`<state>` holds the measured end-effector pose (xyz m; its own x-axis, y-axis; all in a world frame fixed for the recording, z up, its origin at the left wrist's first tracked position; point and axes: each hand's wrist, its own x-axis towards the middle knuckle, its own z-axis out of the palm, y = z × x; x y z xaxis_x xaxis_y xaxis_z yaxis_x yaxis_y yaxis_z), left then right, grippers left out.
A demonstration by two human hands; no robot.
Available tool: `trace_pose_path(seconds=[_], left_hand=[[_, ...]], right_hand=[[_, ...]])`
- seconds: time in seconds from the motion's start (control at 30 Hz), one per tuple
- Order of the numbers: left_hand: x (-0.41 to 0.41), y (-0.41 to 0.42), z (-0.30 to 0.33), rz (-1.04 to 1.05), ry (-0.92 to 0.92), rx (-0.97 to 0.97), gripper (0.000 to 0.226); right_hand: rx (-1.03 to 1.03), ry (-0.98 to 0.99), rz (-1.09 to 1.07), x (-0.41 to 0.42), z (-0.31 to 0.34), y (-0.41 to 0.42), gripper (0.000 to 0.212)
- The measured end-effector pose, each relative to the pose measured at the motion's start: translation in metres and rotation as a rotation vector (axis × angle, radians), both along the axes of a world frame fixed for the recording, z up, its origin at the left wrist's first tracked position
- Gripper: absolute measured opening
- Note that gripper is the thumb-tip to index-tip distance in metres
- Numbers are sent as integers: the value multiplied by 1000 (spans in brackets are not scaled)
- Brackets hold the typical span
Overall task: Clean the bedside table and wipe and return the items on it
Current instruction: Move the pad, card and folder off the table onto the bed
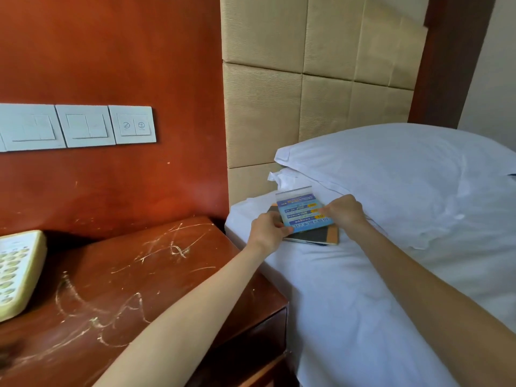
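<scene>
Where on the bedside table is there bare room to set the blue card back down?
The bedside table top is bare from the phone at its left edge across to the bed, though the left forearm crosses its front. Crowding is on the bed: both hands hold the blue card over a dark folder.

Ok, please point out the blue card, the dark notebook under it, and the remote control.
blue card (pixel 303 210), head view, middle of its printed face.
dark notebook (pixel 314 236), head view, bare dark cover below the card.
remote control (pixel 16 275), head view, its keypad face.
</scene>
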<state>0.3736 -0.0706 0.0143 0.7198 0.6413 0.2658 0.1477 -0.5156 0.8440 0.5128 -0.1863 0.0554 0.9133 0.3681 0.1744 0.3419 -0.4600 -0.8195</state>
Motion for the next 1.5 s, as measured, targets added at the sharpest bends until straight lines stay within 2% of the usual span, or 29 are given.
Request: trace_pose_path(seconds=[0.17, 0.27, 0.43, 0.53, 0.7, 0.9, 1.07, 1.2, 1.27, 1.4, 1.5], left_hand=[[-19, 2, 5, 17, 18, 142, 22], [-41, 7, 12, 36, -7, 213, 21], [-103, 16, 18, -3, 39, 350, 25], [-150, 33, 23, 46, 72, 426, 26], [-233, 64, 31, 155, 102, 427, 25], [-333, 79, 34, 233, 199, 446, 22], [-414, 84, 33, 162, 448, 483, 17], [-469, 95, 23, 208, 629, 390, 33], [-494, 102, 17, 217, 686, 347, 43], [-529, 112, 6, 225, 752, 307, 68], [-539, 116, 4, 272, 842, 341, 79]], right_hand=[[-5, -168, -26, -6, -7, -6, 16], [9, -254, 40, -20, -2, -3, 13], [32, -274, 221, -71, 4, 15, 20], [95, -216, 414, -111, 3, 35, 16], [123, -206, 633, -178, -5, 69, 20], [128, -209, 807, -259, -16, 109, 13], [112, -239, 950, -322, -24, 129, 11], [48, -271, 1104, -363, -30, 141, 12], [-18, -274, 1188, -381, -36, 147, 20], [-179, -320, 1327, -404, -48, 157, 50], [-263, -374, 1366, -413, -54, 160, 66]])
